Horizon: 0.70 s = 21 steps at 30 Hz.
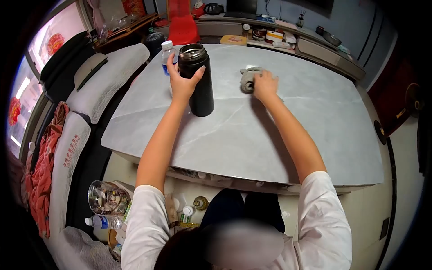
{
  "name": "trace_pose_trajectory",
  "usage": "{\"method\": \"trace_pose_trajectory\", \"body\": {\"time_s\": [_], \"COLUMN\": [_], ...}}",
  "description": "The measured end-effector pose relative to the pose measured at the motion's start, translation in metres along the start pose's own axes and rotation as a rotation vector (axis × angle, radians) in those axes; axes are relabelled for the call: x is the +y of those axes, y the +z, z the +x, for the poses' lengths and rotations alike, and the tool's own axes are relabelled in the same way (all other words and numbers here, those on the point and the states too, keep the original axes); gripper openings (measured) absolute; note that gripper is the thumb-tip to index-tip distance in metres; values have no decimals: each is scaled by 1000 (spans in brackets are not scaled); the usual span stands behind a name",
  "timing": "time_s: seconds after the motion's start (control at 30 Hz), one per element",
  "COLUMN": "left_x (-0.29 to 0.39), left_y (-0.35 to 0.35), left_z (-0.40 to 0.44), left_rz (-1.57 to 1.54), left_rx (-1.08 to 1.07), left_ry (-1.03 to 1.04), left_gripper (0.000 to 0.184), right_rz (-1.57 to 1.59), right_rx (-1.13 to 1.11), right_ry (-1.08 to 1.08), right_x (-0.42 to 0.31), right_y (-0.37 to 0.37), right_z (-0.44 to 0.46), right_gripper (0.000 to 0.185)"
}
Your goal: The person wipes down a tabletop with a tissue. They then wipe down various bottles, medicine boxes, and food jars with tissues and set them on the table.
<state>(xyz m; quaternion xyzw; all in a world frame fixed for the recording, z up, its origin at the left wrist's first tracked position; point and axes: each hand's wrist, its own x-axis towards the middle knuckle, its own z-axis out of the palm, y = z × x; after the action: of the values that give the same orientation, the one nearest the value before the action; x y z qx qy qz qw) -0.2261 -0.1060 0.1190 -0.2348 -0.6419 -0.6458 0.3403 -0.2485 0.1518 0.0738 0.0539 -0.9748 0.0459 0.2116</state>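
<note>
A tall black thermos flask (pixel 202 90) with no lid on its steel mouth stands on the grey marbled table (pixel 315 112), tilted a little in this view. My left hand (pixel 183 85) is wrapped round its upper part, thumb on the near side. Just behind that hand is a clear plastic water bottle (pixel 167 47) with a white cap and a blue label. Farther right, my right hand (pixel 266 85) is closed on a bunched grey cloth (pixel 247 79) lying on the tabletop. The fingertips on the cloth are partly hidden and slightly blurred.
A red chair (pixel 183 27) stands behind the table. Along the back wall runs a low cabinet (pixel 324 54) with various items. A grey-covered sofa (pixel 72 139) lines the left. Below the table's near edge are a clear bin (pixel 108 198) and several bottles.
</note>
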Motion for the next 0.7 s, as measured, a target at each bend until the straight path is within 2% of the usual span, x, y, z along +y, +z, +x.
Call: {"method": "trace_pose_trajectory", "body": {"time_s": [0.07, 0.13, 0.2, 0.23, 0.33, 0.37, 0.47, 0.57, 0.67, 0.7], "left_x": [-10, -14, -20, -19, -15, -32, -21, -78, -103, -110], "left_y": [3, 5, 6, 6, -6, -19, -50, -77, -86, -84], "left_z": [8, 13, 19, 17, 17, 16, -2, -10, -16, -16], "left_rz": [-15, -59, -89, -24, 164, 499, 582, 643, 327, 240], "left_rx": [-32, -63, -100, -63, -128, -41, 146, 296, 13, -63], "left_ry": [-17, -35, -42, -21, 37, 152, -55, -48, -384, -401], "left_gripper": [86, 84, 85, 76, 66, 62, 70, 80, 87, 81], "right_rz": [221, 956, 1107, 1110, 1119, 1119, 1071, 1066, 1101, 1111], "right_rx": [34, -278, -241, -182, -40, -8, 58, 91, 39, 29], "right_ry": [-275, -323, -349, -317, -218, -179, -155, -136, -134, -153], "right_x": [-18, -51, -76, -88, -115, -121, -126, -121, -111, -109], "right_y": [-13, -29, -18, -13, -2, 0, 4, 5, 21, 27], "right_z": [1, -2, 3, 3, -1, -2, 4, 15, 37, 44], "right_gripper": [74, 107, 114, 113, 110, 109, 97, 80, 84, 85]}}
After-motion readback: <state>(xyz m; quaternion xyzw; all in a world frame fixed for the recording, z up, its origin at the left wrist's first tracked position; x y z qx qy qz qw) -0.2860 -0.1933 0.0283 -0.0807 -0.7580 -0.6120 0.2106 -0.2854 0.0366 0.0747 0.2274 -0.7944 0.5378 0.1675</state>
